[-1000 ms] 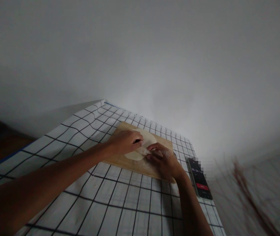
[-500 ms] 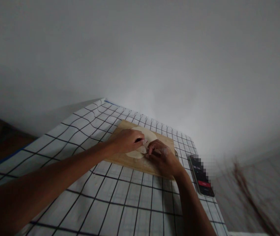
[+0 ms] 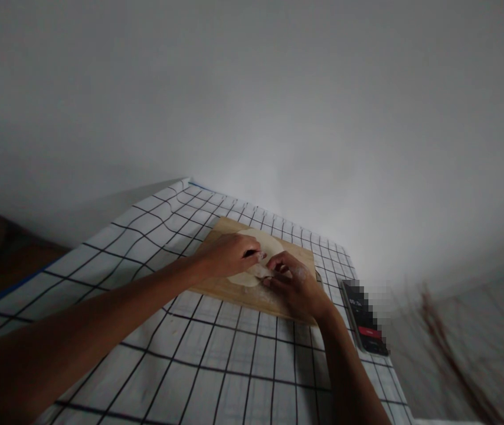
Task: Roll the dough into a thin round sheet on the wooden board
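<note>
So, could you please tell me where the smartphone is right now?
In the head view, the smartphone lies near the right edge of the black-gridded white tablecloth, right of the wooden board and the right forearm.

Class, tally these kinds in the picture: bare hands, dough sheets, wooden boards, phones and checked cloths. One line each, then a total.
Hands (left hand, right hand): 2
Dough sheet: 1
Wooden board: 1
Phone: 1
Checked cloth: 1
Total: 6

From here I see a white, dark-lined tablecloth (image 3: 223,351) bearing a wooden board (image 3: 252,299) beneath the left hand (image 3: 236,254) and right hand (image 3: 295,282), with a phone (image 3: 359,314) outward of the right
</note>
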